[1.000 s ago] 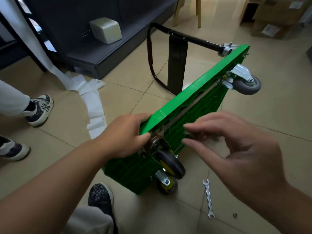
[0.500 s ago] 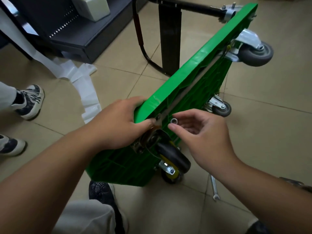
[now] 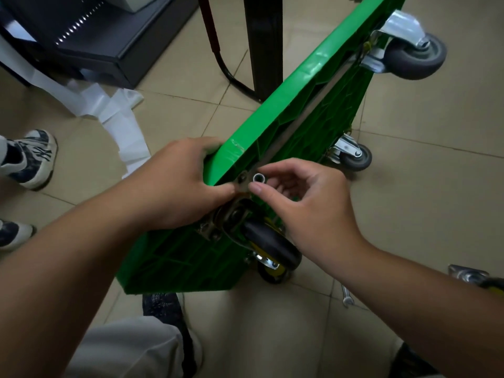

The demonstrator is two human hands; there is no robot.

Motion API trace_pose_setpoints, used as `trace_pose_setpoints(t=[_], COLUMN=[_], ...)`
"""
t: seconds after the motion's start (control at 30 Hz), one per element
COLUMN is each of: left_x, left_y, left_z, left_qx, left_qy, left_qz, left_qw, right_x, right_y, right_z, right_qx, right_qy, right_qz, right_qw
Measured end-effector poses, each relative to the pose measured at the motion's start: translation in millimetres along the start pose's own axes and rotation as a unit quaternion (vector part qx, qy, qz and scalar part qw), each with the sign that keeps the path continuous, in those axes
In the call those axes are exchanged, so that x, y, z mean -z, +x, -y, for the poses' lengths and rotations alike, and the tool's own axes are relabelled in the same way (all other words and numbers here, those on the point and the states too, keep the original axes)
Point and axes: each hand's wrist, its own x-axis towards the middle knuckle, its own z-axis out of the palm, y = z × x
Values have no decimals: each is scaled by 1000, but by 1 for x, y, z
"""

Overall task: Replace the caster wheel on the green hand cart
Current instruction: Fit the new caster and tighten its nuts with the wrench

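**Entry: green hand cart (image 3: 327, 132), near-corner fitting in hand**

Head view.

Item 1, green hand cart: tipped up on one edge on the tiled floor (image 3: 422, 214), ribbed underside turned to the right, near corner between the two hands. Black handle tube (image 3: 218, 55) on the far side.

Item 2, left hand (image 3: 180, 184): fingers wrapped over the cart's near top edge, thumb tip at the end of the metal rail (image 3: 308, 113). Firm grip on the cart.

Item 3, right hand (image 3: 308, 203): thumb and forefinger pinched on a small silver ring-shaped fastener (image 3: 257, 177), other fingers loosely curled. Fastener held just beside the rail end at the near corner, above the mounting plate (image 3: 231, 216). Nut or washer: cannot tell.

Item 4, black caster wheel (image 3: 270, 249): yellow hub, under the right wrist, against the underside at the near corner. Bolted or loose: cannot tell.

Item 5, second yellow-hubbed wheel (image 3: 272, 272): just below the black one, mostly hidden.

Item 6, far grey caster wheel (image 3: 414, 57): at the upper far corner.

Item 7, lower grey caster wheel (image 3: 354, 156): at the far corner, near the floor.

Item 8, wrench (image 3: 347, 296): flat on the floor, partly hidden by the right forearm.

Item 9, loose metal bracket (image 3: 467, 276): at the right edge, behind the forearm.

Item 10, white paper strip (image 3: 117, 115): trailing across the floor from the dark shelf base (image 3: 95, 42).

Item 11, another person's sneakers (image 3: 30, 156): at the left edge.
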Motion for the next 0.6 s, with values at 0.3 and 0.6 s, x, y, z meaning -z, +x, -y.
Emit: trace_pose_setpoints(t=[0.3,0.6], left_x=[-6,-4], left_y=[-11,-11], left_z=[-10,-13], left_qx=[52,90], left_qy=[59,52], left_qz=[-87,-75], left_qw=[993,992], right_x=[-6,-11], right_y=[2,-1], right_z=[-7,-3], right_qx=[-14,0], right_qy=[3,-24], right_qz=[-4,3], right_qw=[1000,1000])
